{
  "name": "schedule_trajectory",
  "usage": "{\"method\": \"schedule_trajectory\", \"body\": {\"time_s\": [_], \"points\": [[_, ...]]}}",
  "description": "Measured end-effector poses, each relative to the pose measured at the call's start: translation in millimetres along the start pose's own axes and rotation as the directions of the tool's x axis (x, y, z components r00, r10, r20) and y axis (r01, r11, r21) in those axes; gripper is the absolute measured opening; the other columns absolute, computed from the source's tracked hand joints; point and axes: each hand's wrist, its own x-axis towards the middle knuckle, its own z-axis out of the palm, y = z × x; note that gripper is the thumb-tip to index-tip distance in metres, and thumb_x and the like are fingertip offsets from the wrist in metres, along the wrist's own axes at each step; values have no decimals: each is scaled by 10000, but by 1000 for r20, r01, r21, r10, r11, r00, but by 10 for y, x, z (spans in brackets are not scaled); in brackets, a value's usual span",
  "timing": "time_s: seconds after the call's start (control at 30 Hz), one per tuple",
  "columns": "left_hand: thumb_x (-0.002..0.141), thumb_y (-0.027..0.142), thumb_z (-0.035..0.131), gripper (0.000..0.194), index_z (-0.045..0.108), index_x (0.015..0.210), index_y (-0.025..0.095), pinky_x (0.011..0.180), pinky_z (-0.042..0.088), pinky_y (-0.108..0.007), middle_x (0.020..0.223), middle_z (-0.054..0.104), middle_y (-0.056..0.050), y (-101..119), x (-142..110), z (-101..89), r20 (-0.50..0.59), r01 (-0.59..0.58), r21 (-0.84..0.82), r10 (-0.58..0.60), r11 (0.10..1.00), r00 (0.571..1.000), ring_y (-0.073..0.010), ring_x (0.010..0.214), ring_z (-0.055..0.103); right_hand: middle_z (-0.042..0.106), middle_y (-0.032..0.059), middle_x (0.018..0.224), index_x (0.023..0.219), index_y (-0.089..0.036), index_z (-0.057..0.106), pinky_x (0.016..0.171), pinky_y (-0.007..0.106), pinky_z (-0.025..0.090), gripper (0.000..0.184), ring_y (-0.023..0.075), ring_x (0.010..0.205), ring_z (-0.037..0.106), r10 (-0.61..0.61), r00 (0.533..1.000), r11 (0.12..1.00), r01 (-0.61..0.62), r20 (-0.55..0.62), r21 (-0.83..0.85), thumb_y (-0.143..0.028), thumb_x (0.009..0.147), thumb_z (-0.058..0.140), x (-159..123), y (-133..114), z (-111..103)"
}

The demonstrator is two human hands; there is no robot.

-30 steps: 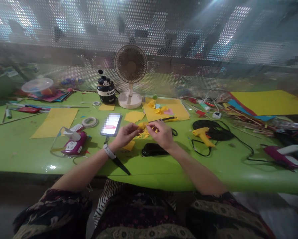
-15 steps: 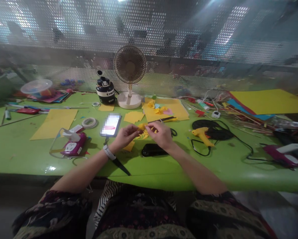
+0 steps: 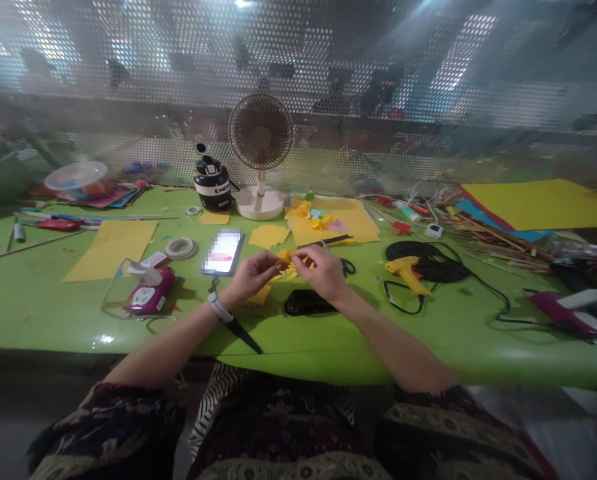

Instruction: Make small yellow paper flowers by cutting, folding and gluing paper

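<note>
A small piece of yellow paper [image 3: 285, 255] is pinched between my two hands over the middle of the green table. My left hand [image 3: 252, 275] is closed on its left side, thumb against fingers. My right hand [image 3: 322, 272] is closed at its right side, its fingertips close to the left ones. More folded yellow paper pieces [image 3: 292, 272] lie just below the fingers. Scissors with black handles [image 3: 348, 267] are partly hidden behind my right hand. Beneath that hand rests a black elongated case [image 3: 306, 302]. A phone [image 3: 222, 251] lies beside my left hand.
A yellow glue gun [image 3: 407, 273] lies to the right by a coiled black cable [image 3: 431, 261]. Behind stand a fan [image 3: 261, 133] and a black bottle [image 3: 212, 187]. Yellow paper flowers [image 3: 323, 222] sit on yellow sheets. At left are a tape roll [image 3: 179, 248] and a purple device [image 3: 151, 291].
Both hands stay in nearly the same place with the yellow paper between the fingertips. The whole view has shifted very slightly.
</note>
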Motion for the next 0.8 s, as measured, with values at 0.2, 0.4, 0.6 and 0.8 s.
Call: {"method": "schedule_trajectory", "body": {"time_s": [0.2,0.4,0.6,0.8], "points": [[819,408,736,310,650,925,130,783,588,-317,929,764,-100,-26,3,-5,-6,-23,37,23,999,1000,-180,857,731,721,32,771,803,-201,655,603,265,481,139,145,615,635,-14,1000,1000,14,-7,2,-254,910,583,-2,-8,3],[843,397,712,280,655,930,137,747,598,-303,909,759,-92,-24,2,-18,-4,-62,115,63,991,998,-161,806,724,672,21,733,805,-207,619,583,264,478,148,139,591,607,55,998,998,-55,18,26,-332,880,592,39,-67,-99],[878,369,671,229,684,969,159,736,601,-297,940,758,-91,-52,-10,-65,36,-150,283,146,947,989,-169,828,720,651,65,833,894,-210,623,743,347,530,99,211,774,637,22,999,1000,-22,-45,-2,-292,854,583,86,-28,-159],[894,321,645,181,692,994,177,787,602,-318,953,756,-82,-73,-9,-89,79,-242,367,229,898,970,-178,855,721,674,113,1111,1066,-213,639,960,445,501,244,281,1065,626,-67,995,998,67,71,-4,-259,829,610,74,43,-100]]}}
